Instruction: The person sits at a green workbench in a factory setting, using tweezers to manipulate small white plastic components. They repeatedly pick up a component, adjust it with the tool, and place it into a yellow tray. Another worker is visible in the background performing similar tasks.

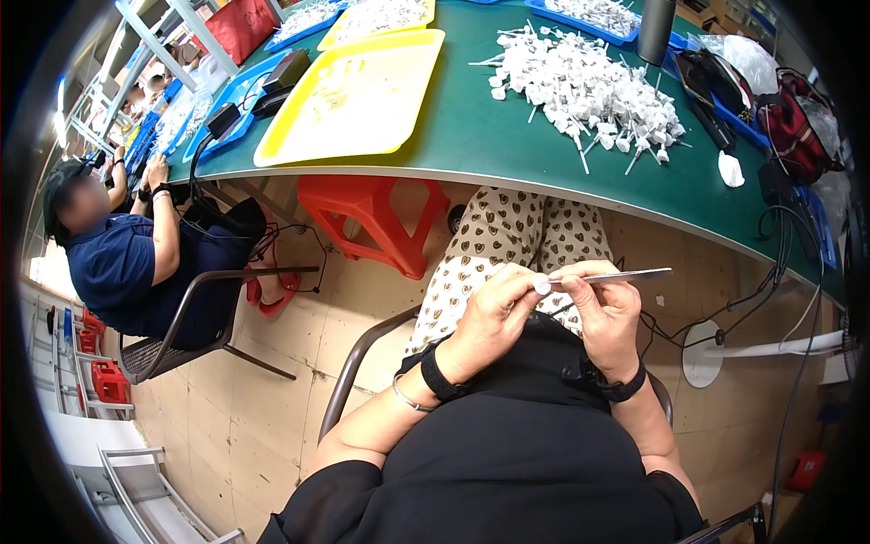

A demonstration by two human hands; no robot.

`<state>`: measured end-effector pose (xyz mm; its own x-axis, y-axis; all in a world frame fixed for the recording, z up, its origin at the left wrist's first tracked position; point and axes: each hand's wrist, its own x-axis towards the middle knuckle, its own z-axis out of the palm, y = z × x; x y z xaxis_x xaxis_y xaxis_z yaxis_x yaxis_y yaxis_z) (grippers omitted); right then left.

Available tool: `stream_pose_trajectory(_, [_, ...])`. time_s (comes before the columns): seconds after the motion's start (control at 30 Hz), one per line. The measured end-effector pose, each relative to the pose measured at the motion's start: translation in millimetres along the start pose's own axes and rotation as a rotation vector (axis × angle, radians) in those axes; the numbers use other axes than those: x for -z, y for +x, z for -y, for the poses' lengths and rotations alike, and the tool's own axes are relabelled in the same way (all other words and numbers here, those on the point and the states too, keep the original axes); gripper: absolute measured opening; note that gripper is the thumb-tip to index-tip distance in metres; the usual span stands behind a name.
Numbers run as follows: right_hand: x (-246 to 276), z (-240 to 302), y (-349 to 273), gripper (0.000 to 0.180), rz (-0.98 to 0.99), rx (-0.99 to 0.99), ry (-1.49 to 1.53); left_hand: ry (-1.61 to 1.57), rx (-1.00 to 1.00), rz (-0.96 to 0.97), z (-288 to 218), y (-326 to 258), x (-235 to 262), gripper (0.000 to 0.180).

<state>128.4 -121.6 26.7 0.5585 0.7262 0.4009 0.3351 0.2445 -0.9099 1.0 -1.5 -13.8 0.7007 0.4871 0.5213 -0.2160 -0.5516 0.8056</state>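
Above my lap, my left hand (494, 317) pinches a small white plastic piece (543, 286) between thumb and fingers. Its exact shape is mostly hidden by the fingertips. My right hand (612, 322) is closed on a slim silver metal tool (645, 273), perhaps tweezers, which points off to the right. The near end of the tool meets the white piece, and the two hands almost touch. On the green table (471, 136) ahead lies a loose heap of small white pieces with thin grey stems (594, 91).
A yellow tray (412, 122) with a few small bits stands left of the heap. A dark bottle (656, 32) and a bag (797, 127) are at the right. Under the table are a red stool (362, 213) and cables. A seated co-worker (136, 245) is at left.
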Motion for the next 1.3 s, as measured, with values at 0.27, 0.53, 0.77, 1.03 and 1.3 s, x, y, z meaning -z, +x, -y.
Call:
stream_pose_trajectory(0.27, [3.8, 1.6, 0.5, 0.014, 0.083, 0.056, -0.092, 0.003, 0.024, 0.008, -3.5, 0.5, 1.0, 0.015])
stream_pose_trajectory(0.53, [2.8, 3.3, -0.2, 0.015, 0.074, 0.006, -0.059, 0.009, 0.017, 0.015, -2.0, 0.4, 1.0, 0.014])
stream_pose_trajectory(0.77, [2.6, 2.0, -0.9, 0.015, 0.065, -0.017, -0.053, 0.009, 0.015, 0.01, -1.7, 0.2, 0.5, 0.014])
stream_pose_trajectory(1.03, [-4.3, 0.8, -0.1, 0.01, -0.023, -0.016, 0.009, 0.024, 0.009, 0.013, -1.8, -0.1, 0.5, 0.016])
stream_pose_trajectory(1.3, [0.7, 6.0, -0.2, 0.014, 0.035, 0.017, -0.105, 0.007, 0.033, 0.029, -1.4, -1.5, 0.2, 0.017])
